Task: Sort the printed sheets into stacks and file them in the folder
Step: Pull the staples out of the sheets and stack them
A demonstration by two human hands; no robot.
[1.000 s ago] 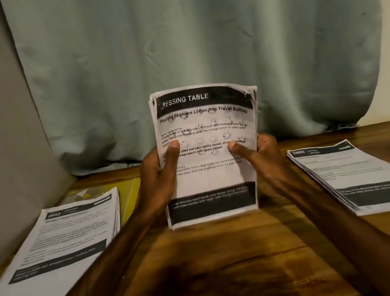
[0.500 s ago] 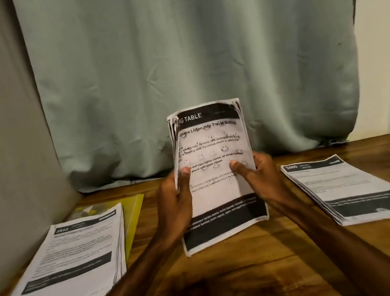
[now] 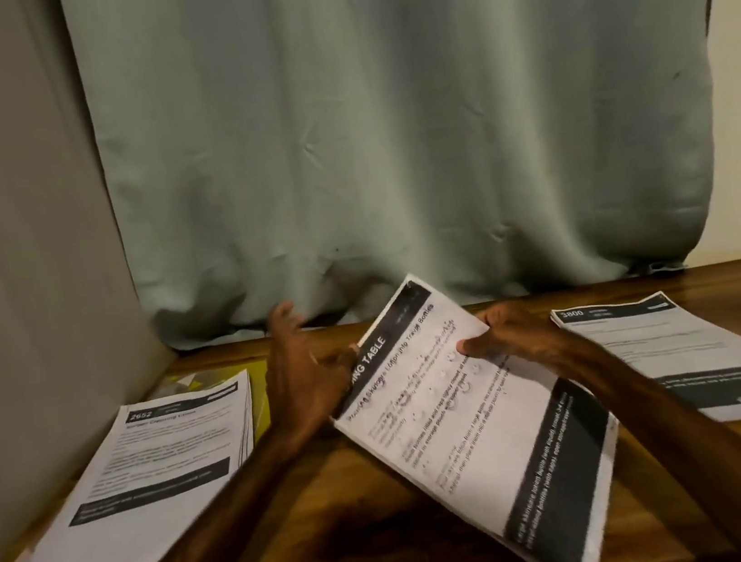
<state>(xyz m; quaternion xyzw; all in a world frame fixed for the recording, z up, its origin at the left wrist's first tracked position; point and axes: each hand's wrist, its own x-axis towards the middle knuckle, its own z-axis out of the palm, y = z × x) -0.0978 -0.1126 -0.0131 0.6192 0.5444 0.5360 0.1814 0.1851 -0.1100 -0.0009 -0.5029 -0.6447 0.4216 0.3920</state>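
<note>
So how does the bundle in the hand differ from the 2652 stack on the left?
The held bundle is gripped by the right hand and turned askew; the 2652 stack lies flat on the table, untouched. The held bundle's header ends in TABLE; the 2652 stack's is a number. The 2652 stack partly covers the yellow folder; the held bundle does not. Both are white printed sheets with black bands.
</note>
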